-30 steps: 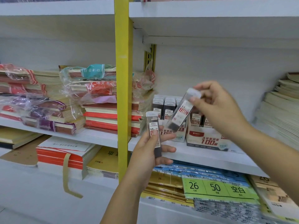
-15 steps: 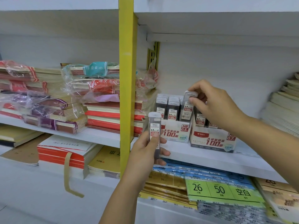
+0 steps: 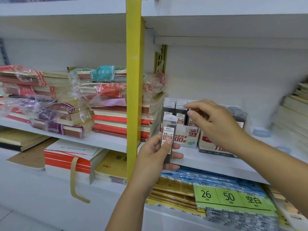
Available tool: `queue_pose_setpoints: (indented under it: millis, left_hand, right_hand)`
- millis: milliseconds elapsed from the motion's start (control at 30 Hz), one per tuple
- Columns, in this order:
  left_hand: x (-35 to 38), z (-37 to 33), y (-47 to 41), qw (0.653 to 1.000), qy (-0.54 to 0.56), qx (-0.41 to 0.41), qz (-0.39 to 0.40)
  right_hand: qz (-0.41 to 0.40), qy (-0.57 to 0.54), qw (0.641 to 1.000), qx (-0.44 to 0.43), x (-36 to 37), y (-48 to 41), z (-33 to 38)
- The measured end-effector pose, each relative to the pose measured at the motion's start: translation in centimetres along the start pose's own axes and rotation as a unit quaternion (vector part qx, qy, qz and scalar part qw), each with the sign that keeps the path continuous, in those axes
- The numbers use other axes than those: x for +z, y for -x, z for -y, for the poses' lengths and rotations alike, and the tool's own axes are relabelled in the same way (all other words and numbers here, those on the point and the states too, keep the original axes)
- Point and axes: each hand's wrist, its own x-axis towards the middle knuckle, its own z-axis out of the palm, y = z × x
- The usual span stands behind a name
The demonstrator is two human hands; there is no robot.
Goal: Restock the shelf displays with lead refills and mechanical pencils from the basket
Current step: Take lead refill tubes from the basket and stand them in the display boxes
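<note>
Your left hand point(image 3: 155, 155) grips a slim clear-plastic lead refill case point(image 3: 168, 130) upright in front of the cardboard display box point(image 3: 187, 136). Your right hand point(image 3: 216, 125) hovers there, fingers point(image 3: 196, 105) loose and empty, hiding much of the neighbouring box point(image 3: 206, 150).

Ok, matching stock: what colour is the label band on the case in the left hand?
Red, on the refill case; head view.

Upright grey lead refill case point(image 3: 169, 130), in front of white display box point(image 3: 185, 136), shelf-mounted
</note>
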Motion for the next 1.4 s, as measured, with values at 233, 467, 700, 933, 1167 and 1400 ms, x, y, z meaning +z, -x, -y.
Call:
queue_pose_setpoints:
  millis: [233, 467, 700, 933, 1167, 1400]
  left_hand:
    - [0.5, 0.6, -0.1, 0.994, -0.086, 0.045, -0.041]
    - [-0.8, 1.7, -0.9, 0.878, -0.421, 0.2, -0.114]
    - [-1.3, 2.5, -1.2, 0.857, -0.478, 0.18, -0.069]
    - [-1.5, 2.9, -1.3, 0.855, -0.476, 0.189, -0.074]
    - [-1.2, 2.6, 0.3, 0.88, -0.414, 0.205, -0.105]
    - [0.8, 8.1, 7.3, 0.887, -0.431, 0.149, 0.077]
  right_hand:
    - [0.013, -0.245, 0.968, 0.056, 0.6, 1.1, 2.0]
    - [-0.113, -0.136, 0.984, -0.032, -0.5, -2.2, 2.4]
    - [0.0, -0.042, 0.999, 0.015, 2.8, -4.3, 1.6]
    - [-0.038, 0.223, 0.97, -0.083, 3.7, -4.8, 1.4]
    - [-0.077, 0.123, 0.987, -0.065, 1.3, -1.2, 2.2]
    - [-0.002, -0.173, 0.983, 0.059, -1.1, 14.9, -0.2]
